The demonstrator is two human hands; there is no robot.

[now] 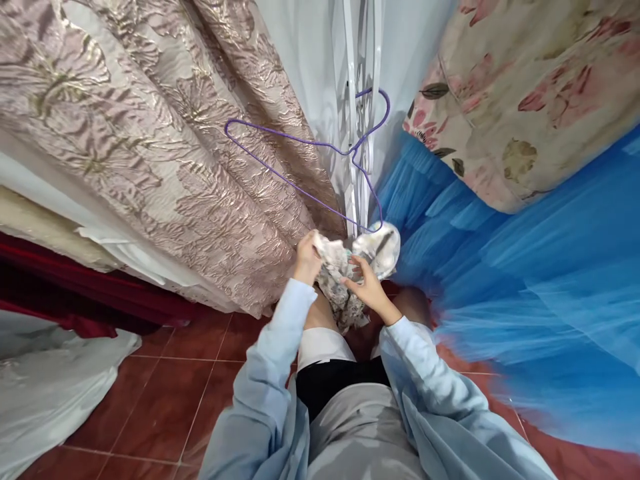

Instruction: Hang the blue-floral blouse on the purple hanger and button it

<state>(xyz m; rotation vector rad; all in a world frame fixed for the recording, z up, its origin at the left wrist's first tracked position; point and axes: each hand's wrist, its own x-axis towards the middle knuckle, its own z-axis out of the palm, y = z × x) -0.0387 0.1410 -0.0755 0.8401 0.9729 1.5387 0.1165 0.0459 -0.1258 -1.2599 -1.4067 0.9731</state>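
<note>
My left hand [307,257] is closed on the edge of a crumpled pale cloth garment [337,277] with a small printed pattern. At the garment's other side, my right hand [367,283] touches the fabric with thumb and fingers apart. A rounded, lighter part of the garment bulges out beyond my right hand. Above both hands is a thin purple hanger [287,138], tilted, its hook by the white rails. The hanger's near right corner meets the top of the rounded cloth; whether it runs inside the garment cannot be made out.
White upright rails [350,60] stand straight ahead. Shiny pink embossed fabric [190,147] hangs at left, with dark red fabric [90,290] beyond it. Blue tulle [525,300] and floral fabric [520,113] hang at right. Red tiles [170,400] cover the floor.
</note>
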